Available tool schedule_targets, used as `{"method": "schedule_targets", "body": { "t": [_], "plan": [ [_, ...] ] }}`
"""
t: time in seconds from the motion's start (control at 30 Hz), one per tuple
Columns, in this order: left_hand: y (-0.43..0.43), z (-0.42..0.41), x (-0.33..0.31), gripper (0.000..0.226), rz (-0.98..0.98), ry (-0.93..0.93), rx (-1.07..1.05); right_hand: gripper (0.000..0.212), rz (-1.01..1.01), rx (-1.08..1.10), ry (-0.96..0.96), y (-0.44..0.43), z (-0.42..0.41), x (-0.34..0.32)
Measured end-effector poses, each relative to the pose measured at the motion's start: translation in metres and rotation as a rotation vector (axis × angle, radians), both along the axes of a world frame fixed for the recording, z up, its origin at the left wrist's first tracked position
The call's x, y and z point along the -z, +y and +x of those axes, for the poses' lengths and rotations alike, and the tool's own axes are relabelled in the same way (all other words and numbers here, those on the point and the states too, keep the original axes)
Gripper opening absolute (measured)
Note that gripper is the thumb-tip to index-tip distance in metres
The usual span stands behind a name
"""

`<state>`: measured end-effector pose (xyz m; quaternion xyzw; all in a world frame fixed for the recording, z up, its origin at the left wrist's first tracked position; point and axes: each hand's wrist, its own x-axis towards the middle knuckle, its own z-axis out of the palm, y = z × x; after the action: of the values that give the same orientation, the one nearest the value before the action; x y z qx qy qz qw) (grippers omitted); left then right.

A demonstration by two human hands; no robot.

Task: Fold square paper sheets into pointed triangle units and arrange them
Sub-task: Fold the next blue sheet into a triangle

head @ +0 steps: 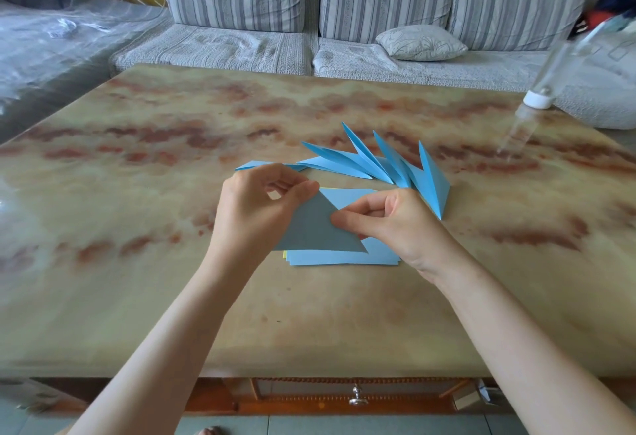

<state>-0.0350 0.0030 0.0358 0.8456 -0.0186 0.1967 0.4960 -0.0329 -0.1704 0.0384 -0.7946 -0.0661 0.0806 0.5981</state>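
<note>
A blue paper sheet [311, 228] folded into a triangle is held just above a stack of flat blue sheets [344, 257] in the middle of the table. My left hand [256, 209] pinches the triangle's top corner. My right hand [399, 221] pinches its right sloping edge with thumb and fingers. Behind the stack, several folded blue pointed units [378, 166] lie fanned out, tips pointing away from me. A yellow sheet edge shows under the stack at its left side.
The marbled table [137, 297] reaches to a striped grey sofa [309, 4] at the back. An upturned clear bottle with a white cap [537, 99] stands at the table's far right. A drawer knob [356, 398] sits below the front edge.
</note>
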Motion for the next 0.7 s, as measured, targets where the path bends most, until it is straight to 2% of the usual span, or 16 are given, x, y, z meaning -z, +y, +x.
{"method": "schedule_targets", "body": {
  "t": [0.3, 0.43, 0.57, 0.7],
  "plan": [
    [0.001, 0.002, 0.003, 0.010, 0.031, 0.031, -0.028, 0.008, -0.013, -0.020, 0.019, -0.004, 0.003, 0.003],
    [-0.003, 0.001, 0.005, 0.008, 0.056, 0.041, -0.029, 0.014, -0.078, -0.052, 0.003, -0.008, 0.005, 0.003],
    [-0.001, 0.002, 0.004, 0.009, 0.047, 0.024, -0.046, 0.008, -0.050, -0.106, 0.033, -0.011, 0.006, 0.002],
    [0.003, 0.005, 0.003, 0.008, 0.041, 0.022, -0.057, 0.016, -0.077, -0.117, 0.003, -0.013, 0.003, 0.004]
  ]
}}
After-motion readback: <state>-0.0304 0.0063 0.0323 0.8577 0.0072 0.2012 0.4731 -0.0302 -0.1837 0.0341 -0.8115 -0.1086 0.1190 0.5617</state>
